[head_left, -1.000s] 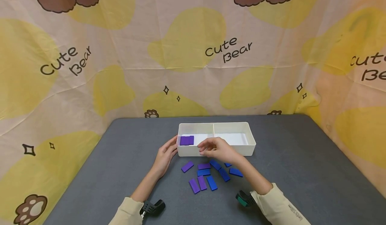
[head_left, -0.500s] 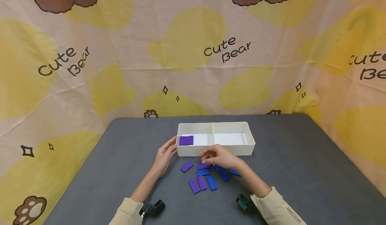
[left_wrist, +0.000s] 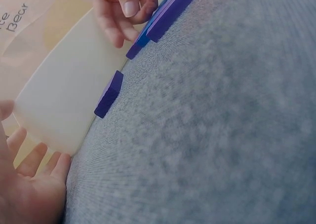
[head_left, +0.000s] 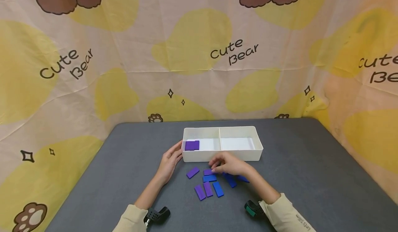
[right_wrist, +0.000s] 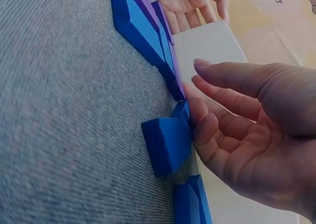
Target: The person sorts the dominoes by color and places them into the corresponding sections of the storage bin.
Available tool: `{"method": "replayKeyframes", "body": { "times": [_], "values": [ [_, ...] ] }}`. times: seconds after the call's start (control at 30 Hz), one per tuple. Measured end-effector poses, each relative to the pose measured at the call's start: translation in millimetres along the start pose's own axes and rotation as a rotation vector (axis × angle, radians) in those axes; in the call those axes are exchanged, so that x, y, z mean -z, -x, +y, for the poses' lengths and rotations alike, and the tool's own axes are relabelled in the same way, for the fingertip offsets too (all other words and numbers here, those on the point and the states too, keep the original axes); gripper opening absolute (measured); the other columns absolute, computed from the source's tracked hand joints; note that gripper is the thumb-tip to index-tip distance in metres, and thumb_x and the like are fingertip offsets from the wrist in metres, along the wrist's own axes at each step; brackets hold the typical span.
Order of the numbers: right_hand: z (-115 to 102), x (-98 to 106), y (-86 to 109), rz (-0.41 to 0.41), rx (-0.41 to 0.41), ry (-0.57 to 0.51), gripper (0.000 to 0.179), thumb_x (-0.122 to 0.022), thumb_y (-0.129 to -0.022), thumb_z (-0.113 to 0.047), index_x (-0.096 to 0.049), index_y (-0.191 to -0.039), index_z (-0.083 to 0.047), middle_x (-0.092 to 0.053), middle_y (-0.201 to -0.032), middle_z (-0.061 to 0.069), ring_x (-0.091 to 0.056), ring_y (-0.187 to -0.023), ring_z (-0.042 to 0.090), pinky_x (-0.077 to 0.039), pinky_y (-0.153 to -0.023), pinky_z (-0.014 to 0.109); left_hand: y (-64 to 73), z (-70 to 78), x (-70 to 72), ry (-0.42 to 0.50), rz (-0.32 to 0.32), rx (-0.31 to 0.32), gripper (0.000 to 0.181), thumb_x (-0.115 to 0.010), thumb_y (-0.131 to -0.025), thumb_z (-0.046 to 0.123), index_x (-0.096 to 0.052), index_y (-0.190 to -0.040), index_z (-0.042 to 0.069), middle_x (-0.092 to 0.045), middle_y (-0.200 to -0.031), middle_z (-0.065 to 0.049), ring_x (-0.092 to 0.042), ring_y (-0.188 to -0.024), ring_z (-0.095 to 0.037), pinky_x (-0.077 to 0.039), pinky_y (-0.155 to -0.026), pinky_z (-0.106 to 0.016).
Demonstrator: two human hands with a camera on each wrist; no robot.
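Note:
A white two-compartment box point(head_left: 199, 156) stands on the grey table, with a few flat purple blocks point(head_left: 191, 145) in its left compartment. My left hand point(head_left: 168, 163) rests its extended fingers against the box's left end. Just in front of the box, my right hand point(head_left: 229, 163) hovers low over the loose blocks, nothing seen between its thumb and fingers. Its thumb tip is close to a purple block point(head_left: 207, 172). In the right wrist view, its curled lower fingers are beside a blue block point(right_wrist: 168, 145); whether they touch cannot be told. The right hand partly covers some blue blocks.
Several loose blocks lie before the box, among them a purple one point(head_left: 192, 172) at the left, a blue one point(head_left: 218, 189) nearer me and another blue one point(head_left: 230, 181) by the right wrist. A patterned cloth point(head_left: 192, 52) hangs behind the table.
My right hand has come down and toward me, from over the box's front wall to the loose blocks. The left hand stays at the box's end.

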State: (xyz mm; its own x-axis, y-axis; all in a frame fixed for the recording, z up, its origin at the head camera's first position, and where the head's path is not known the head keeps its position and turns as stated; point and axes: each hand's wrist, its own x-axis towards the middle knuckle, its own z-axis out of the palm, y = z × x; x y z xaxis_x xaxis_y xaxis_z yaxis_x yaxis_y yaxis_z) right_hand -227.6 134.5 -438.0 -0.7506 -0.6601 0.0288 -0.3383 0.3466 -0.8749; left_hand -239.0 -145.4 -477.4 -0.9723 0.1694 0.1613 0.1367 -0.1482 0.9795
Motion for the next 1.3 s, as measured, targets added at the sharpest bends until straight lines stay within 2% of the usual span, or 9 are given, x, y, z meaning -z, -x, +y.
{"method": "replayKeyframes", "body": {
  "times": [0.17,0.3,0.5,0.67,0.83,1.07,1.3],
  "values": [
    [0,4,2.3,-0.029,0.029,0.025,0.019,-0.074,-0.092,0.005,-0.071,-0.109,0.015,-0.075,-0.095,0.016,-0.066,-0.082,0.005,-0.055,-0.067,0.022,-0.6,-0.2,-0.1,0.006,-0.005,0.001,0.051,-0.048,-0.111,0.007,-0.037,-0.158,-0.01,-0.039,-0.162,-0.031,-0.04,-0.149,-0.04,-0.048,-0.109,-0.023],
    [-1,7,3.4,-0.086,0.056,0.035,0.021,-0.075,-0.09,0.009,-0.07,-0.108,0.016,-0.076,-0.09,0.018,-0.069,-0.081,0.007,-0.056,-0.068,0.021,-0.5,0.1,0.3,0.018,0.0,0.014,0.051,-0.048,-0.111,0.006,-0.037,-0.158,-0.009,-0.039,-0.163,-0.03,-0.04,-0.149,-0.038,-0.047,-0.111,-0.026],
    [-3,12,6.3,-0.152,0.015,0.055,0.035,-0.081,-0.084,0.009,-0.069,-0.116,0.014,-0.074,-0.085,0.012,-0.062,-0.073,0.004,-0.052,-0.064,0.02,-1.0,-0.9,0.9,0.012,-0.004,0.013,0.051,-0.048,-0.111,0.007,-0.037,-0.159,-0.009,-0.039,-0.163,-0.03,-0.041,-0.149,-0.037,-0.048,-0.111,-0.026],
    [-2,10,5.3,-0.168,0.01,0.127,0.048,-0.085,-0.08,0.006,-0.069,-0.125,0.009,-0.069,-0.082,0.004,-0.054,-0.067,0.002,-0.046,-0.06,0.018,-1.7,-1.5,1.5,0.014,-0.007,0.013,0.051,-0.048,-0.111,0.007,-0.037,-0.159,-0.009,-0.039,-0.163,-0.029,-0.039,-0.15,-0.039,-0.049,-0.107,-0.021],
    [1,8,2.3,-0.182,0.042,0.178,0.049,-0.086,-0.081,0.005,-0.07,-0.127,0.006,-0.065,-0.078,0.001,-0.051,-0.068,0.0,-0.045,-0.061,0.018,-2.0,-2.1,2.2,0.009,-0.014,0.004,0.052,-0.047,-0.111,0.007,-0.036,-0.159,-0.01,-0.037,-0.164,-0.029,-0.037,-0.151,-0.041,-0.049,-0.107,-0.019],
    [3,8,1.9,-0.174,0.051,0.174,0.044,-0.088,-0.08,0.003,-0.072,-0.12,0.005,-0.064,-0.077,0.0,-0.051,-0.069,0.0,-0.044,-0.062,0.018,-2.0,-1.7,2.4,0.001,-0.023,-0.001,0.053,-0.047,-0.111,0.007,-0.034,-0.159,-0.011,-0.036,-0.164,-0.03,-0.037,-0.151,-0.04,-0.048,-0.108,-0.021],
    [0,7,4.0,-0.151,0.031,0.135,0.042,-0.089,-0.077,0.004,-0.067,-0.113,0.003,-0.064,-0.076,0.003,-0.055,-0.07,0.004,-0.044,-0.064,0.019,-2.1,-2.3,2.4,0.004,-0.026,-0.008,0.052,-0.045,-0.111,0.006,-0.034,-0.159,-0.011,-0.037,-0.163,-0.031,-0.038,-0.15,-0.041,-0.048,-0.108,-0.022]
  ]
}}
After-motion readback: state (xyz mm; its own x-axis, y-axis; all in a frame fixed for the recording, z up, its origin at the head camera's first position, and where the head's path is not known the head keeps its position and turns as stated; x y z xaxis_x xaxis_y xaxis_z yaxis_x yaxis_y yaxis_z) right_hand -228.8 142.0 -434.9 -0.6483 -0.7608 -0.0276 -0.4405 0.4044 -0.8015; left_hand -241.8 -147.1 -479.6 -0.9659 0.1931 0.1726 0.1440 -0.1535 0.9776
